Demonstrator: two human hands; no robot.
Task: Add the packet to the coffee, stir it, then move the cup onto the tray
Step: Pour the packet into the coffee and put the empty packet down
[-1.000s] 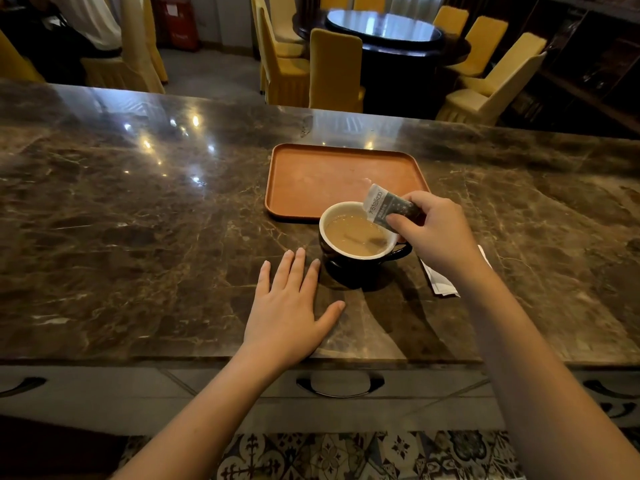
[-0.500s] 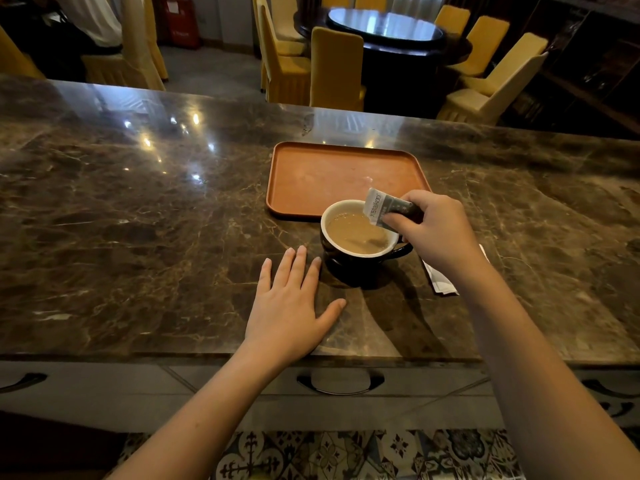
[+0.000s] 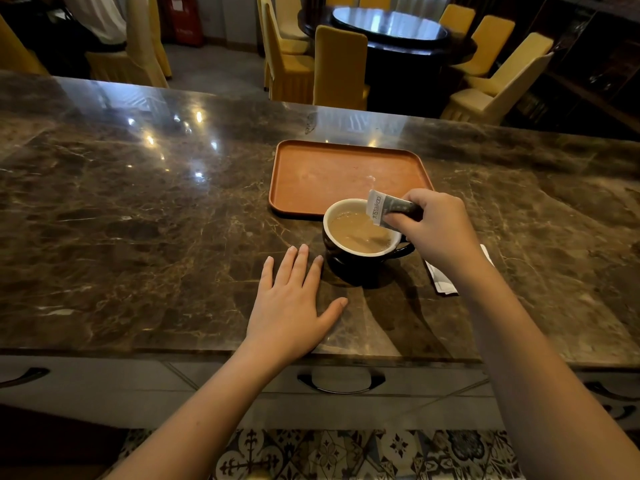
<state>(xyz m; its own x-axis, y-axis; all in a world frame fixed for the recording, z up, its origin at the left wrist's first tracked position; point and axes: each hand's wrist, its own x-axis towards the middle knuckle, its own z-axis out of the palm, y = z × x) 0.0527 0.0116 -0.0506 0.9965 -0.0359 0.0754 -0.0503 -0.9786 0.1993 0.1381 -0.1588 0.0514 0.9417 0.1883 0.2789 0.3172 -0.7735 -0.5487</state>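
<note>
Right hand (image 3: pixel 438 230) pinching packet (image 3: pixel 384 209) over cup (image 3: pixel 360 237) | left hand (image 3: pixel 294 306) flat on counter (image 3: pixel 138 237)

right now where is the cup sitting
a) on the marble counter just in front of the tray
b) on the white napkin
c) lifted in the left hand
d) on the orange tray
a: the cup stands on the marble counter at the near edge of the empty tray, while the right hand tips the packet over it.

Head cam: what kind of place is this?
Likely a restaurant or banquet room: polished marble counter, round dining table ringed by yellow covered chairs, and an orange serving tray.
</note>
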